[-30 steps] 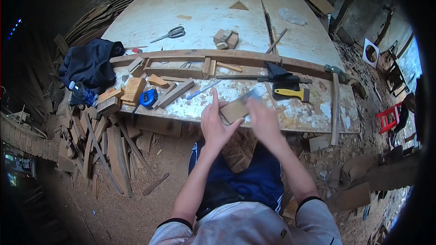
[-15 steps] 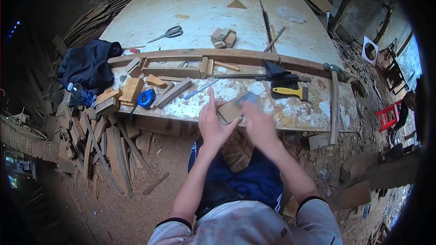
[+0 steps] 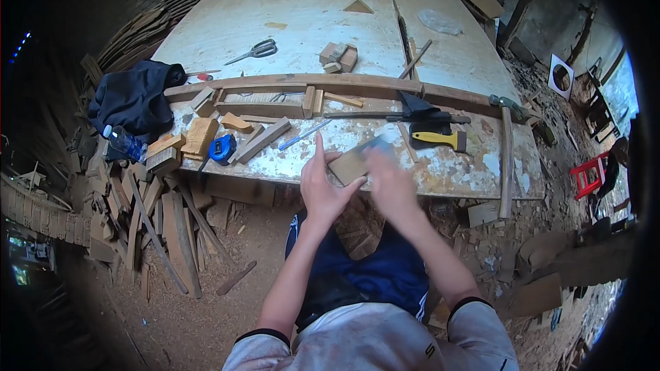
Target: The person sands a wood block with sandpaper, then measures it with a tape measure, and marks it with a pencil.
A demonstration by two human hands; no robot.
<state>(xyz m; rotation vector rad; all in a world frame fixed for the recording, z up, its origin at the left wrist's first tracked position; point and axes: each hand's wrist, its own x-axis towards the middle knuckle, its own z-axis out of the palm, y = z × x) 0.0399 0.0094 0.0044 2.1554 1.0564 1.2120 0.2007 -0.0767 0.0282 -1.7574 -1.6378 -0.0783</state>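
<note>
Two hands at workbench edge | left hand (image 3: 322,189) gripped small wood block (image 3: 348,166) from below, forefinger raised | right hand (image 3: 386,180) blurred over block, pressing a grey sheet, likely sandpaper (image 3: 380,143) | advice: brace block firmly, even strokes | beyond: tape measure (image 3: 223,149), yellow-handled scraper (image 3: 443,140), scissors (image 3: 257,50).

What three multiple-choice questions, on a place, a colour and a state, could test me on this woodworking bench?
1. Where are the grey metal scissors?
A. far side of the pale worktable
B. on the floor
C. in a hand

2. What colour is the round tape measure?
A. red
B. blue
C. green

3. How is the small flat wooden block held?
A. lying alone
B. gripped by the left hand, with the right hand on it
C. clamped

A: they lie beyond the long wooden rail.
B: its case is blue.
B: both hands touch it.
</note>
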